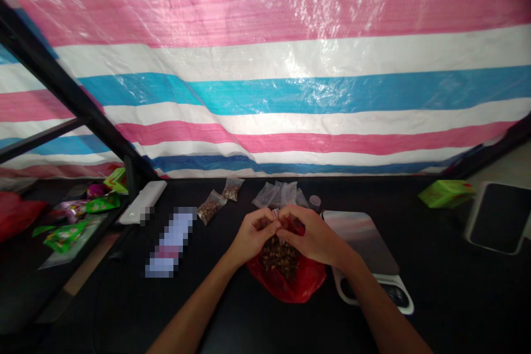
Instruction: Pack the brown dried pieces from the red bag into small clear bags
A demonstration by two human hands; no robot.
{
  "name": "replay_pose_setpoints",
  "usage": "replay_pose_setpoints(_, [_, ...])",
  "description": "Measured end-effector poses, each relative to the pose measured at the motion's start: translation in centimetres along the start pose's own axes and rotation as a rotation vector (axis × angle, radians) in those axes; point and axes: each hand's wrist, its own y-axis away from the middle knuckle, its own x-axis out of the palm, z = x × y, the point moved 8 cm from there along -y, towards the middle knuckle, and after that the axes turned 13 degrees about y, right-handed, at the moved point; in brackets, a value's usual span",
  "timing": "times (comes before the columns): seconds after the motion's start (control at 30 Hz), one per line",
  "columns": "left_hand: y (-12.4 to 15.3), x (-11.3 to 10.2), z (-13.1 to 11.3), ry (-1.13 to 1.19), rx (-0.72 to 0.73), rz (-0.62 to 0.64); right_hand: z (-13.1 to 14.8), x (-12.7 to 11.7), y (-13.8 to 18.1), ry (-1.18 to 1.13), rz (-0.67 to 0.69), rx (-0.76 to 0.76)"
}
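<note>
My left hand (258, 232) and my right hand (307, 232) meet above an open red plastic bag (305, 287). Both are closed, thumbs and fingers pinching what looks like a small clear plastic bag (276, 212); most of it is hidden by the fingers. Loose brown dried bits (282, 260), like seeds or chopped herbs, lie in the red bag just below. To the right, partly under my right forearm, is a kitchen scale (365, 240) with a silver plate. Empty clear bags (280, 193) lie beyond my hands.
Two small filled clear bags, one nearer (211, 207) and one farther (232, 189), lie at the back left. A white slab-like device (143, 202) and a pixelated item (172, 243) are left. A green box (446, 193) and a phone (498, 215) stand right. Black frame bars (70, 88) cross the left.
</note>
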Motion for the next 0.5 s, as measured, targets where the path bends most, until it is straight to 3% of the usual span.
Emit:
replay_pose_setpoints(0.3, [0.0, -0.5, 0.4, -0.079, -0.005, 0.036, -0.1, 0.0, -0.1, 0.038, 0.021, -0.009])
replay_pose_setpoints(0.4, [0.1, 0.0, 0.2, -0.176, -0.018, 0.035, -0.3, 0.2, -0.2, 0.107, -0.023, -0.003])
replay_pose_setpoints(0.5, [0.4, 0.4, -0.9, -0.346, 0.068, -0.004, 0.4, 0.3, -0.2, 0.185, -0.107, -0.057])
